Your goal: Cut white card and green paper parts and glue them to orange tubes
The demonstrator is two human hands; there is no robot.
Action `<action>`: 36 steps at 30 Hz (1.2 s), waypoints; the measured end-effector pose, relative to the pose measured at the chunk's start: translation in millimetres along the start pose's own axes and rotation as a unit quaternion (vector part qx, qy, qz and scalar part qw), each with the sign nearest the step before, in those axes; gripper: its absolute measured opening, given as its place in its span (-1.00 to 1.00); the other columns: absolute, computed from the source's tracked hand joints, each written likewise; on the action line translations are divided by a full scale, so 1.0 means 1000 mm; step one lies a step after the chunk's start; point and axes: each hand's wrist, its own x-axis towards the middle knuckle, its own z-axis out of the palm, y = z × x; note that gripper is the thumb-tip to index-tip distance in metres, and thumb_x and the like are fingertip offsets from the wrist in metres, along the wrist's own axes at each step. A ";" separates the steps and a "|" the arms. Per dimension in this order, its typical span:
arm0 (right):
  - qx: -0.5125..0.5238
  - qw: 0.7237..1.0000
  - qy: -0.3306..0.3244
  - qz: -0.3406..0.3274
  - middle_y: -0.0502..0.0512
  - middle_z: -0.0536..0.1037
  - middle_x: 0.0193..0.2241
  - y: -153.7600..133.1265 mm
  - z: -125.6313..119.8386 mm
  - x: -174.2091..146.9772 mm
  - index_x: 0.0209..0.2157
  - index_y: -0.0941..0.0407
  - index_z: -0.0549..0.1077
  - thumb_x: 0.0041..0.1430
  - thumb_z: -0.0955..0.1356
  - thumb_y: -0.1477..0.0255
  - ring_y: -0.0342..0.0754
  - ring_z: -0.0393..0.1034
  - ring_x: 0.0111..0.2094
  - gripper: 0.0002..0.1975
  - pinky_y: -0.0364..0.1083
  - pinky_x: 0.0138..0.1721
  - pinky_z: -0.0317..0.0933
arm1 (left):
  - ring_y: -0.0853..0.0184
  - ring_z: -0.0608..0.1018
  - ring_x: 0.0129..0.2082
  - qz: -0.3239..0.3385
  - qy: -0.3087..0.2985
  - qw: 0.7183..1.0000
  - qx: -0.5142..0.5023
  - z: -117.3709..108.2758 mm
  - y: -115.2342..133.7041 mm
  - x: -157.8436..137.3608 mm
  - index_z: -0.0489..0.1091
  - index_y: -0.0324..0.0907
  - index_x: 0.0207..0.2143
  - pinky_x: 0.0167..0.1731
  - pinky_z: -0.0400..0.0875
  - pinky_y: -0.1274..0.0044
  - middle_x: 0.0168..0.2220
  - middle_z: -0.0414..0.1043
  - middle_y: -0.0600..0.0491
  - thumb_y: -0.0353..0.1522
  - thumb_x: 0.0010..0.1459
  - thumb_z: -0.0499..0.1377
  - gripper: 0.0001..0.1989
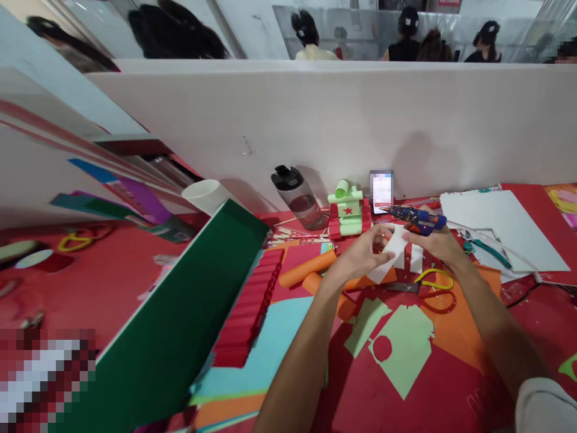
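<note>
My left hand [367, 255] pinches a small strip of white paper [395, 245] above the red tabletop. In my right hand [435, 240] is a dark blue hot glue gun [419, 220], its nozzle pointing left over the top of the strip. The fingers of my right hand are near the paper's right edge; whether they touch it I cannot tell. Below the hands lie scissors [417, 288] with yellow and red handles. Orange paper rolls [309, 267] rest beside my left wrist. Cut pieces of light green paper [408, 343] lie nearer me, with a red paper circle [382, 347] on them.
A green board [180, 313] leans at the left beside red pleated paper [250, 307]. Along the white partition [315, 114] stand a water bottle [300, 198], a green-and-red paper model [349, 210] and a phone [381, 191]. Pliers [489, 248] lie at right. People sit beyond the partition.
</note>
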 end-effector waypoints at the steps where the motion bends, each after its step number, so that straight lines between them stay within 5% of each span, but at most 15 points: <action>1: 0.007 1.000 0.008 0.004 -0.02 0.62 -0.30 -0.001 0.000 0.000 -0.21 -0.02 0.51 0.12 0.53 0.12 -0.02 0.45 -0.33 -0.69 -0.01 -0.21 0.35 | 0.37 0.49 -0.36 -0.007 -0.003 1.000 -0.017 -0.001 0.000 0.000 0.33 -0.10 -0.12 -0.33 0.35 0.55 -0.35 0.41 0.15 -0.29 0.00 0.44 -0.55; 6: 0.124 0.992 0.024 0.016 0.00 0.47 -0.48 0.000 -0.008 0.005 -0.29 0.04 0.55 0.28 0.38 -0.02 -0.14 0.20 -0.55 -0.60 -0.09 -0.49 0.18 | 0.39 0.49 -0.39 -0.032 0.055 0.991 -0.117 -0.014 0.000 0.001 0.29 -0.10 -0.14 -0.37 0.33 0.56 -0.39 0.39 0.19 -0.23 -0.12 0.51 -0.43; 13: 0.164 0.986 -0.005 -0.028 0.08 0.57 -0.37 0.002 -0.024 0.008 -0.26 0.05 0.55 0.26 0.40 -0.07 -0.06 0.41 -0.38 -0.55 -0.06 -0.28 0.38 | 0.37 0.55 -0.40 -0.020 0.146 0.960 -0.238 -0.025 -0.007 0.008 0.31 -0.12 -0.10 -0.33 0.41 0.56 -0.44 0.48 0.20 -0.29 -0.25 0.57 -0.32; 18: 0.136 0.989 -0.050 -0.004 -0.02 0.44 -0.57 0.005 -0.026 0.006 -0.30 0.08 0.54 0.28 0.36 -0.11 -0.15 0.29 -0.57 -0.50 -0.12 -0.51 0.24 | 0.40 0.55 -0.42 -0.031 0.144 0.952 -0.269 -0.021 -0.005 0.009 0.31 -0.13 -0.11 -0.35 0.39 0.58 -0.43 0.52 0.19 -0.31 -0.29 0.58 -0.29; 36: -0.019 0.999 0.044 0.019 -0.02 0.38 -0.67 0.008 -0.020 0.002 -0.53 0.06 0.38 0.25 0.34 -0.15 -0.14 0.25 -0.67 -0.43 -0.11 -0.64 0.14 | 0.36 0.58 -0.40 -0.030 0.096 0.960 -0.260 -0.017 -0.009 0.008 0.34 -0.12 -0.09 -0.31 0.42 0.53 -0.42 0.53 0.16 -0.29 -0.19 0.57 -0.36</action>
